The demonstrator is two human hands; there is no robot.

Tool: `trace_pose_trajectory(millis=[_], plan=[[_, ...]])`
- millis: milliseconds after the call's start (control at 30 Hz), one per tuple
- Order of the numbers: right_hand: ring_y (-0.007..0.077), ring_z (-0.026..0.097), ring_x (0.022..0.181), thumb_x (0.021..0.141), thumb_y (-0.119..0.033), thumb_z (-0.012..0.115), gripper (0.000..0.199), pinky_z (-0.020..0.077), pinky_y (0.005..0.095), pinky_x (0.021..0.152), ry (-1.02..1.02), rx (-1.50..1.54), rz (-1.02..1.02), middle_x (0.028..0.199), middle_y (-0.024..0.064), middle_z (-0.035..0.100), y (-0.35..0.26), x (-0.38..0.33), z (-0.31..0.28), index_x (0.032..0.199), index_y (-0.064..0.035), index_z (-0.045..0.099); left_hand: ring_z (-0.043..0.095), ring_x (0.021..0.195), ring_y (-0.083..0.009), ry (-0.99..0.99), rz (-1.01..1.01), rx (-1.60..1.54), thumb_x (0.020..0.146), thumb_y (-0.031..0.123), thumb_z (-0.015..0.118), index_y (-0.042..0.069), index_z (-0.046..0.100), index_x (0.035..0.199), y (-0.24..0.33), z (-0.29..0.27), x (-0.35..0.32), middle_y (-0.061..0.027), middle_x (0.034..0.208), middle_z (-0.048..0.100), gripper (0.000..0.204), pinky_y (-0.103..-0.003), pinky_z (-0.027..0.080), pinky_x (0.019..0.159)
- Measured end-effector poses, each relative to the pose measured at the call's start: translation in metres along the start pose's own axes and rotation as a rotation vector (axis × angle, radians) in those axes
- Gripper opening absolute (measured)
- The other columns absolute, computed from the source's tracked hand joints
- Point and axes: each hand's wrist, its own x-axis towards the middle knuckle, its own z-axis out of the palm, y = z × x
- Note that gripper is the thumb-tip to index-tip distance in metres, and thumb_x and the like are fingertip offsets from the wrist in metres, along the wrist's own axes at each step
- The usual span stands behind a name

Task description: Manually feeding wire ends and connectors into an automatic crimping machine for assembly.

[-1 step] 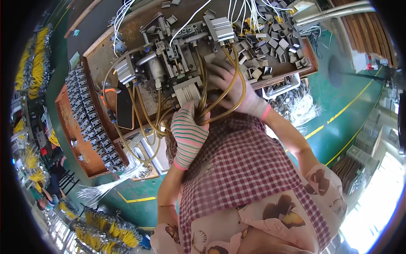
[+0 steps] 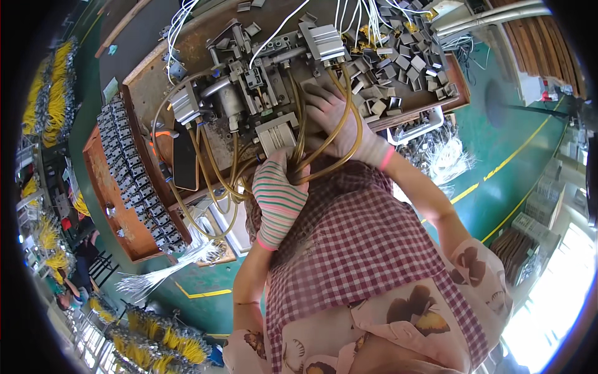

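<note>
My left hand point(image 2: 280, 197), in a white glove with green and pink stripes, is closed just below a ridged metal block point(image 2: 276, 134) at the front of a bench fixture point(image 2: 254, 78). Its fingertips are hidden, so whatever they hold cannot be made out. Brownish air tubes point(image 2: 324, 149) loop beside it. My right hand point(image 2: 349, 129), in a pale glove with a pink cuff, reaches behind these tubes. Its fingers are spread near the bench's front edge, next to the fixture, with no object visible in them. Loose grey metal channel pieces point(image 2: 405, 68) lie to its right.
At the left stands a wooden tray point(image 2: 99, 181) with rows of small metal parts point(image 2: 137, 177). A dark phone point(image 2: 185, 161) lies left of the fixture. White wires point(image 2: 367, 22) cross the far side. Bundles of white wire point(image 2: 448, 159) hang below the bench at right.
My right hand has shifted slightly left and away from me, and its fingers show more plainly. My left hand and the fixture stay where they were.
</note>
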Motion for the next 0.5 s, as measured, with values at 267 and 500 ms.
trace_pose_trajectory(millis=[267,500], plan=[[0.0353,0.044,0.125,0.068,-0.040,0.073,0.063,0.0403,0.0490,0.101,-0.040,-0.009,-0.144,0.134,0.0128,0.048,0.038,0.002,0.003,0.119,-0.0075,0.056,0.065,0.076,-0.0294,-0.026,-0.004,0.091,0.079,0.012,0.073,0.002,0.064,0.100,0.003,-0.001,0.001,-0.0137,0.085,0.066,0.024,-0.034,0.050,0.070],[0.0334,0.044,0.123,0.073,-0.025,0.073,0.046,0.0364,0.0457,0.103,-0.081,-0.173,-0.115,0.130,0.0102,0.053,0.081,-0.027,-0.027,0.116,-0.0147,0.060,0.065,0.078,-0.0326,0.000,0.032,0.116,0.078,0.014,0.073,0.004,0.065,0.100,0.001,0.000,-0.003,-0.0141,0.086,0.067,0.025,-0.037,0.050,0.071]])
